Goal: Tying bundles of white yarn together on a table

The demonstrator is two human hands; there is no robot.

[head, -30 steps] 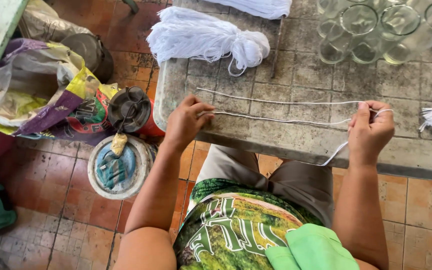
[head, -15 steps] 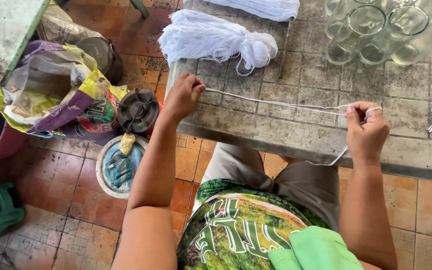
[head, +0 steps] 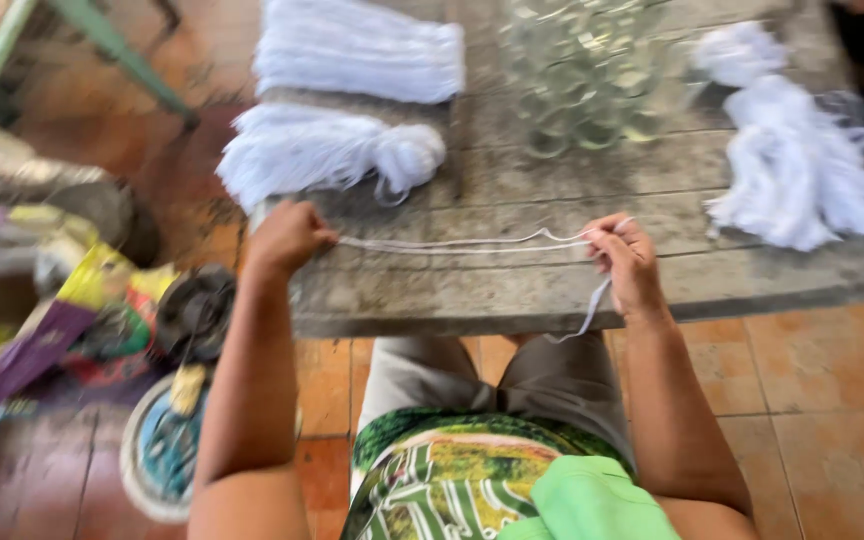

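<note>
A thin white string runs stretched between my two hands, just above a worn grey tiled table. My left hand grips one end in a closed fist at the table's left edge. My right hand pinches the other end, and a loose tail of string hangs down from it over the table's front edge. The picture is blurred by motion.
Two bundles of white string lie at the back left, another loose bundle at the right. Several clear glass jars stand at the back middle. On the red tile floor at left lie coloured bags, a dark spool and a round lid.
The view has swung right and forward, bringing more of the table into sight. My hands still hold the string taut; the doubled strands seen earlier now look like nearly one line.
</note>
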